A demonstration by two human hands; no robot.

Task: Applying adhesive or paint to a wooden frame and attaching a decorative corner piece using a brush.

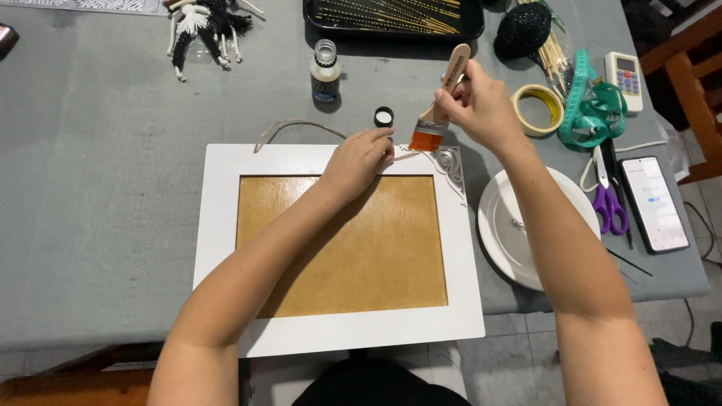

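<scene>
A white picture frame (218, 225) with a brown board centre lies flat on the grey table. My left hand (359, 159) presses on the frame's top edge, fingers on a thin cord (289, 125) that loops up from the frame. My right hand (481, 105) holds a flat wooden-handled paintbrush (438, 101) with orange bristles, its tip just above the frame's top edge beside my left fingers. A white coiled ornament (449, 161) sits at the frame's top right corner.
A small glue bottle (325, 71) and its black cap (383, 116) stand behind the frame. White plate (502, 225), tape roll (538, 107), green measuring tape (594, 105), purple scissors (608, 199), phone (653, 203), remote (623, 75) lie right. A black tray (391, 19) of sticks sits far back.
</scene>
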